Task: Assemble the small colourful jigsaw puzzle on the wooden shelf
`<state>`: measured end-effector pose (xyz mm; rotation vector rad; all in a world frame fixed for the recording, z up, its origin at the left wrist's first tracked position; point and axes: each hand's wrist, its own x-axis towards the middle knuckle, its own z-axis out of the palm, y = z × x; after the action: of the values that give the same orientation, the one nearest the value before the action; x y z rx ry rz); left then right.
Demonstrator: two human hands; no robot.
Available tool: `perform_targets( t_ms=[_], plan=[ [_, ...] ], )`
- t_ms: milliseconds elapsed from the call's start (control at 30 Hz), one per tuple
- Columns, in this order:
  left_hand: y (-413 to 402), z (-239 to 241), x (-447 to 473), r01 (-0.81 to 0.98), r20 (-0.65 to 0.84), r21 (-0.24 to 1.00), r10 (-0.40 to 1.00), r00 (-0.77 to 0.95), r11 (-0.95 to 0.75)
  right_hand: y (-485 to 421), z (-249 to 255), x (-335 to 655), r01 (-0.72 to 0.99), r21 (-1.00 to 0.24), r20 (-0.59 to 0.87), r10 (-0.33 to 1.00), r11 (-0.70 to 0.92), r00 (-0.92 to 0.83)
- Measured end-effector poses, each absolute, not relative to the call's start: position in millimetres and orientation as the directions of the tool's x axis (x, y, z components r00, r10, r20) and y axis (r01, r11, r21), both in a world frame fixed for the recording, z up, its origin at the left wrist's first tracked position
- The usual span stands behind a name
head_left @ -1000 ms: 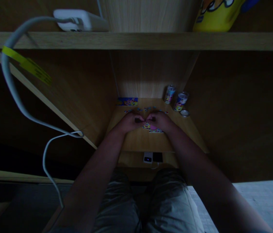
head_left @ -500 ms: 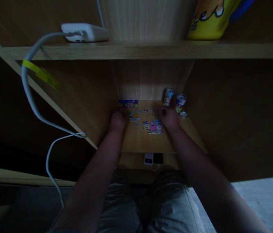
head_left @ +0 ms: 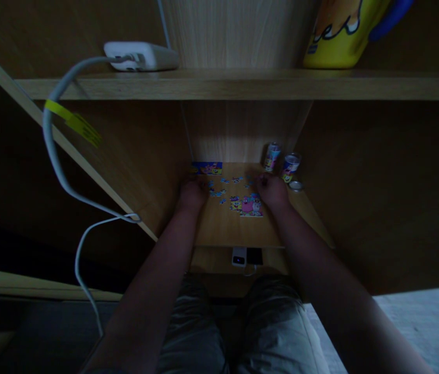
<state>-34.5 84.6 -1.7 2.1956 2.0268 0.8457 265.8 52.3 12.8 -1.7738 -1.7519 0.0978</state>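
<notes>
On the lower wooden shelf (head_left: pixel 219 228), loose jigsaw puzzle pieces (head_left: pixel 217 192) lie scattered between my hands. A partly joined cartoon puzzle (head_left: pixel 248 205) with pink and yellow figures lies nearer to me, left of my right wrist. My left hand (head_left: pixel 194 192) rests at the left wall beside the loose pieces, its fingers curled. My right hand (head_left: pixel 271 189) is closed in a pinch just above the joined part's upper right. Darkness hides what either hand holds, if anything. A blue picture strip (head_left: pixel 207 168) lies at the back left.
Two printed cans (head_left: pixel 271 157) stand at the back right, with a round lid (head_left: pixel 295 185) before them. Below the shelf's front edge lie a white device (head_left: pixel 239 256) and a black one. The upper shelf holds a white adapter (head_left: pixel 141 56) with a hanging cable and a yellow mug (head_left: pixel 332 52).
The view has shifted slightly, so everything sits a little lower. My left hand has moved a touch toward the loose pieces. The right hand stays about where it was.
</notes>
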Motion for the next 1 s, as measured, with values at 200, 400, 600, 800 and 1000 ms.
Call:
perform_targets(
  t_ms=[200, 400, 600, 800, 1000],
  plan=[
    [91, -11, -37, 0.932, 0.383, 0.326, 0.924, 0.020, -0.155, 52, 13, 265, 0.872, -0.482, 0.370, 0.922, 0.090, 0.110],
    [91, -14, -36, 0.945, 0.380, 0.307, 0.925, -0.012, -0.113, 53, 12, 266, 0.885, -0.460, 0.345, 0.933, 0.073, 0.103],
    [89, -15, -33, 0.883, 0.394, 0.445, 0.918, -0.041, -0.151, 53, 11, 266, 0.888, -0.456, 0.351, 0.930, 0.065, 0.112],
    [76, -7, -7, 0.829, 0.387, 0.341, 0.870, 0.305, -0.443, 53, 11, 266, 0.882, -0.463, 0.349, 0.933, 0.086, 0.092],
    [69, -8, 9, 0.801, 0.273, 0.283, 0.845, 0.460, -0.527, 52, 11, 265, 0.883, -0.462, 0.352, 0.931, 0.080, 0.100]
  ],
)
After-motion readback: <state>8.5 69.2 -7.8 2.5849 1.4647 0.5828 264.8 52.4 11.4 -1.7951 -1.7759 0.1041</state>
